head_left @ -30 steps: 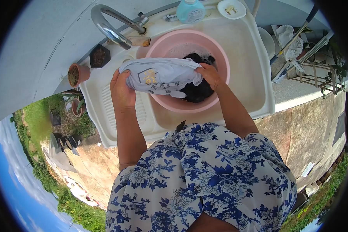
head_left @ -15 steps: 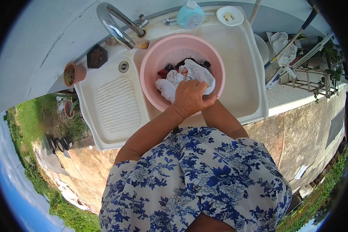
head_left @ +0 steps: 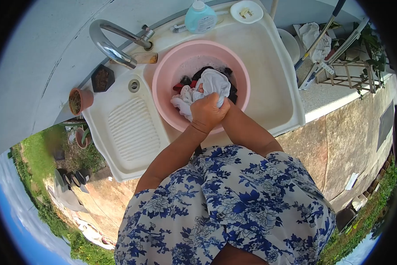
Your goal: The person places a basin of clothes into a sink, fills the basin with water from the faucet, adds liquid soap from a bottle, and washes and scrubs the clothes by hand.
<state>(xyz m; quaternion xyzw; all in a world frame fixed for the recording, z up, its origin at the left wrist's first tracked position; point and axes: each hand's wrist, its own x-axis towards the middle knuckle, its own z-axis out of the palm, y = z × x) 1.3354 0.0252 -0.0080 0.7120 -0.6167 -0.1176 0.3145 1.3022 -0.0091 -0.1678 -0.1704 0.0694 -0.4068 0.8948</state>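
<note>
A wet white garment (head_left: 215, 85) is bunched up in the pink basin (head_left: 158, 86), above soapy water and dark and red clothes (head_left: 234, 90). My left hand (head_left: 206, 110) is closed in a fist on the near edge of this white garment. Crossing close against it, my right hand (head_left: 225, 107) is mostly hidden behind the left hand and the fabric. A small patch of its fingers seems to show among the folds, gripping the same garment. Part of the white fabric hangs to the left inside the basin.
The basin stands in a white sink (head_left: 269, 88) with a ribbed washboard (head_left: 134, 128) at left. Behind are a chrome faucet (head_left: 112, 48), a blue detergent bottle (head_left: 200, 20), a brush (head_left: 179, 28) and a soap dish (head_left: 247, 12). Potted plants (head_left: 80, 101) stand at left.
The view has shifted and turned slightly. Both hands have drawn closer together, and the white garment is bunched more tightly and raised at its right part.
</note>
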